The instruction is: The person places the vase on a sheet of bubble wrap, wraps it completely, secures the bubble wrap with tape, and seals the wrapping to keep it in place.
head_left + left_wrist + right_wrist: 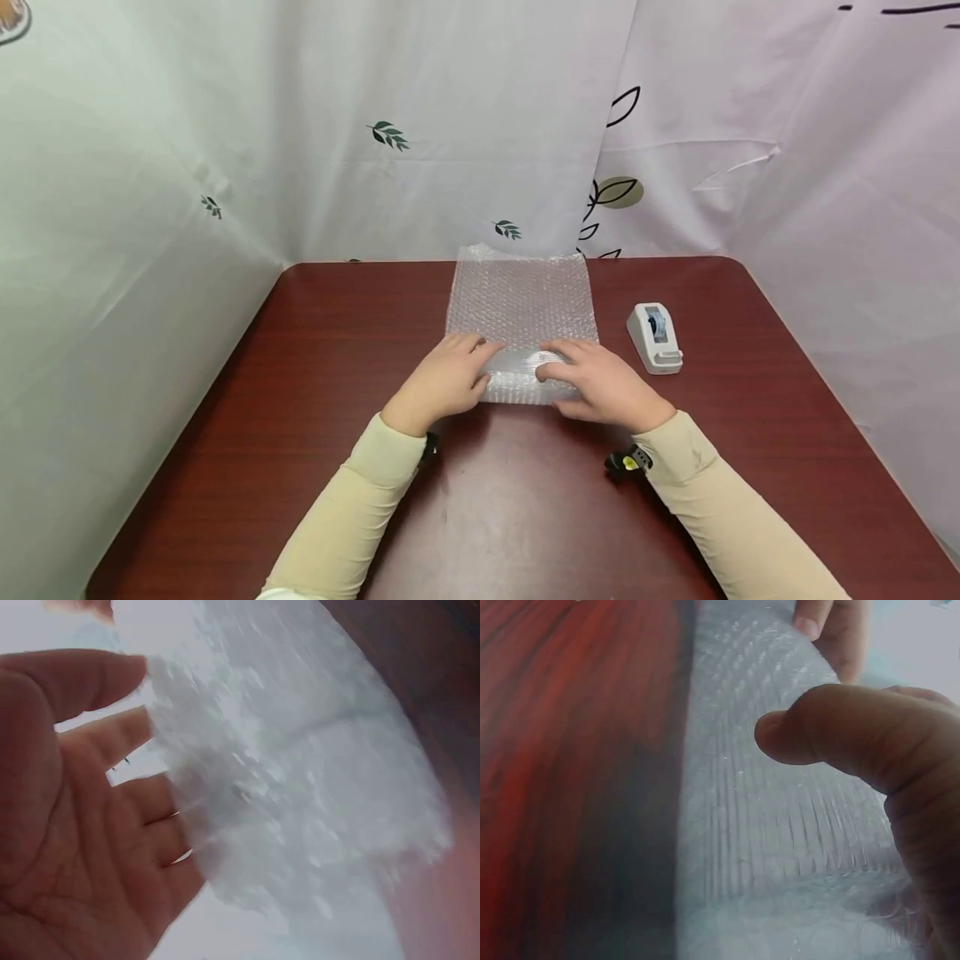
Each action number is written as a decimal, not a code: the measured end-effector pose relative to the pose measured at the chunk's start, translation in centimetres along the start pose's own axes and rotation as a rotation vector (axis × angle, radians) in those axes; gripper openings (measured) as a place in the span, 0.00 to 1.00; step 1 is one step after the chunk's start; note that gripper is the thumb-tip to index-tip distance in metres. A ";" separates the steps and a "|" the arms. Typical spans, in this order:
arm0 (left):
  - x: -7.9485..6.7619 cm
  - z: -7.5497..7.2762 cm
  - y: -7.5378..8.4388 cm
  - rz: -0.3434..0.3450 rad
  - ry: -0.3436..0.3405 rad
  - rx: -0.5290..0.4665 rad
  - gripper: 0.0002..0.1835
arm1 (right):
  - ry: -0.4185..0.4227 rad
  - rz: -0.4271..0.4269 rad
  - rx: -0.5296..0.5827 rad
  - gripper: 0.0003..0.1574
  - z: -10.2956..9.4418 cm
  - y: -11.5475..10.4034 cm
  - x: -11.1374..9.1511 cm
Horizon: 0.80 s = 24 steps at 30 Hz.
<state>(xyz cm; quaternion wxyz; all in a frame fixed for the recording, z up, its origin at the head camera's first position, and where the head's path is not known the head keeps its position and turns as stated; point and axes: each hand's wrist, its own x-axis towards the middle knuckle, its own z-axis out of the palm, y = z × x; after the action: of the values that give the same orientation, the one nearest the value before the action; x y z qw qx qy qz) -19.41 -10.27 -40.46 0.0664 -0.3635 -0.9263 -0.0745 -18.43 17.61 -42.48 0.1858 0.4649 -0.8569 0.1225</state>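
Observation:
A sheet of clear bubble wrap (525, 296) lies lengthwise near the back middle of the table, its near end folded or rolled into a shiny band (519, 387). My left hand (448, 375) is at the left end of that band; in the left wrist view its fingers reach behind the wrap (300, 765), the thumb standing apart from them. At the right end, my right hand (607, 385) spreads its fingers over the wrap. Its thumb (810, 735) lies over ribbed plastic in the right wrist view. Whether something is inside the band is unclear.
A white tape dispenser (656, 337) with a roll of tape stands to the right of the wrap on the dark red table (360, 325). White curtains (450, 83) with leaf prints hang behind and at both sides. Each wrist wears a strapped device (628, 461).

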 end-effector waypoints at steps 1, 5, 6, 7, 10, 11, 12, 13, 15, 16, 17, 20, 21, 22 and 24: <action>0.0 0.0 0.3 0.033 0.070 0.040 0.28 | 0.002 0.007 0.018 0.25 0.0 0.0 0.0; 0.1 -0.2 1.6 0.134 0.275 0.111 0.24 | -0.008 0.043 0.067 0.24 -0.3 0.1 0.1; 0.1 -0.2 1.8 0.147 0.289 0.118 0.22 | -0.013 0.052 0.076 0.24 -0.3 0.1 0.1; 0.1 -0.3 2.1 0.153 0.287 0.127 0.20 | -0.019 0.062 0.084 0.24 -0.4 0.1 0.1; 0.1 -0.4 2.6 0.145 0.220 0.155 0.15 | -0.038 0.094 0.113 0.25 -0.6 0.1 0.2; 0.1 -0.4 2.7 0.135 0.193 0.163 0.13 | -0.044 0.103 0.123 0.25 -0.7 0.1 0.3; 0.1 -0.4 2.9 0.124 0.168 0.166 0.11 | -0.048 0.109 0.129 0.25 -0.7 0.1 0.4; 0.0 -0.5 3.0 0.112 0.147 0.172 0.10 | -0.050 0.115 0.137 0.26 -0.8 0.1 0.4; -0.1 -0.6 3.3 0.091 0.129 0.172 0.08 | -0.057 0.127 0.154 0.26 -0.8 0.1 0.5; -0.1 -0.7 3.5 0.082 0.122 0.167 0.08 | -0.060 0.134 0.163 0.26 -0.8 0.2 0.5; -0.2 -0.7 3.6 0.071 0.117 0.164 0.10 | -0.064 0.141 0.171 0.26 -0.8 0.2 0.5; -0.3 -0.7 4.1 0.049 0.103 0.157 0.18 | -0.080 0.164 0.195 0.26 -0.9 0.3 0.5; -0.4 -0.6 4.2 0.040 0.094 0.158 0.22 | -0.086 0.173 0.200 0.26 -1.0 0.4 0.5; -0.4 -0.5 4.3 0.034 0.087 0.159 0.24 | -0.090 0.180 0.205 0.26 -1.0 0.4 0.5; -0.4 -0.3 4.3 0.027 0.081 0.165 0.28 | -0.097 0.188 0.211 0.26 -1.1 0.4 0.5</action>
<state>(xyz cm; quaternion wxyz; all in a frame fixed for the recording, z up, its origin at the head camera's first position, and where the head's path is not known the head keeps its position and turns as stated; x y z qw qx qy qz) -16.17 -7.41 -39.87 0.1344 -0.3660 -0.9208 -0.0116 -18.81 17.87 -41.28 0.0821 0.4048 -0.8871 0.2061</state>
